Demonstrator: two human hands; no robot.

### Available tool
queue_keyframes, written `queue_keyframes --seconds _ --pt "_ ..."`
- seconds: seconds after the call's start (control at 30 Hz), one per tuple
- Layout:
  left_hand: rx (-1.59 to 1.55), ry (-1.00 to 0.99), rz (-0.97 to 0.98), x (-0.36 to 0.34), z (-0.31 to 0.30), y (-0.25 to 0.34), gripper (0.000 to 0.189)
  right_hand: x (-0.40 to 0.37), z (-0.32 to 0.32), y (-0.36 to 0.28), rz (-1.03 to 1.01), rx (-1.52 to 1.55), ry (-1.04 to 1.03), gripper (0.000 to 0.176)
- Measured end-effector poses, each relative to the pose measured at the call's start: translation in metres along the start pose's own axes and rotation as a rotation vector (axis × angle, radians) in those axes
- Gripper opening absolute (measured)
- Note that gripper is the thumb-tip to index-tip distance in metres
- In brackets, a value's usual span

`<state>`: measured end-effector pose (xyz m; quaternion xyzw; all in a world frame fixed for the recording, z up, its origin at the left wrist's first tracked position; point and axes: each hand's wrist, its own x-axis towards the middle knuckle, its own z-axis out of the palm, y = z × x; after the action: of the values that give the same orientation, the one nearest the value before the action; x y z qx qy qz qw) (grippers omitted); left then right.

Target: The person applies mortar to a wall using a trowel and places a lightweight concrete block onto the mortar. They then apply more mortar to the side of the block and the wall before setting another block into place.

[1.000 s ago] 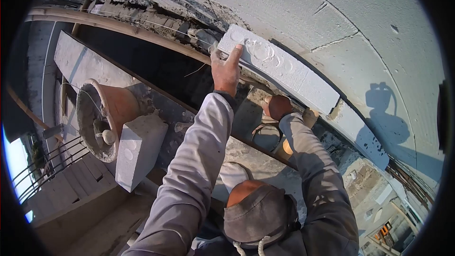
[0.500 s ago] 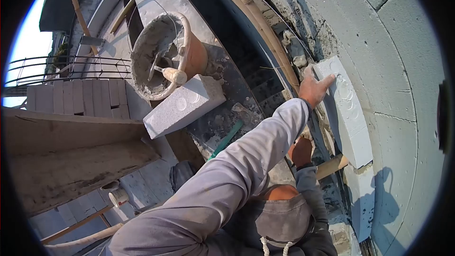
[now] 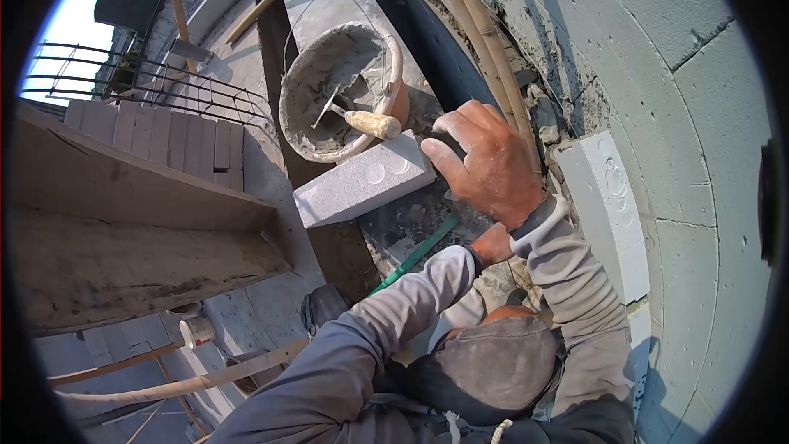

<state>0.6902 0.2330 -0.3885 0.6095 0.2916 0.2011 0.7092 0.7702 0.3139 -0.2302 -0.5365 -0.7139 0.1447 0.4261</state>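
White block (image 3: 362, 181) lies on the dark board (image 3: 396, 238), just beside the bucket (image 3: 398, 74) of mortar. The right hand (image 3: 493, 164) has its grip open, with bent fingers near the block's end. The left hand (image 3: 493, 244) is partly hidden under the right wrist, so I cannot tell its grip. The trowel (image 3: 371, 122) rests over the bucket rim; a careless touch could make it fall. If pushed, the block may tip, because its outer end seems to pass the board's edge.
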Motion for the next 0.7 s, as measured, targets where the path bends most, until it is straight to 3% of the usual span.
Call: queue_keyframes --seconds 0.03,0.07,0.13,0.2,0.27,0.3,0.4,0.53,0.6,0.67,0.7 --pt "0.148 -0.034 -0.154 -0.012 -0.006 -0.022 0.043 0.028 0.027 -0.004 -0.068 -0.040 -0.070 0.025" --pt "0.089 -0.063 -0.223 -0.027 -0.014 0.001 0.046 0.052 0.056 -0.009 -0.107 -0.220 -0.167 0.032" --pt "0.190 -0.121 -0.473 -0.060 -0.034 0.011 0.051 0.102 0.091 -0.029 -0.047 -0.477 -0.624 0.029" --pt "0.059 0.023 -0.345 -0.092 -0.039 0.019 0.054 0.122 0.141 -0.028 0.107 -0.525 -0.796 0.025" --pt "0.057 0.052 -0.287 -0.113 -0.052 0.025 0.052 0.128 0.168 -0.027 0.151 -0.533 -0.792 0.024" --pt "0.036 0.102 -0.352 -0.123 -0.062 0.028 0.054 0.134 0.173 -0.026 0.196 -0.557 -0.790 0.024" --pt "-0.027 0.206 -0.488 -0.154 -0.092 0.041 0.058 0.162 0.132 -0.039 0.088 -0.620 -0.856 0.024" --pt "-0.298 0.738 -0.585 -0.178 -0.123 0.070 0.062 0.198 0.079 -0.062 -0.140 -0.881 -0.741 0.023" --pt "-0.324 0.784 -0.564 -0.191 -0.136 0.077 0.067 0.204 0.076 -0.069 -0.209 -0.967 -0.742 0.022" --pt "-0.340 0.807 -0.527 -0.192 -0.147 0.087 0.069 0.203 0.076 -0.077 -0.439 -1.158 -0.853 0.021" --pt "-0.277 0.797 -0.511 -0.191 -0.153 0.088 0.059 0.202 0.080 -0.078 -0.469 -1.169 -0.885 0.021"
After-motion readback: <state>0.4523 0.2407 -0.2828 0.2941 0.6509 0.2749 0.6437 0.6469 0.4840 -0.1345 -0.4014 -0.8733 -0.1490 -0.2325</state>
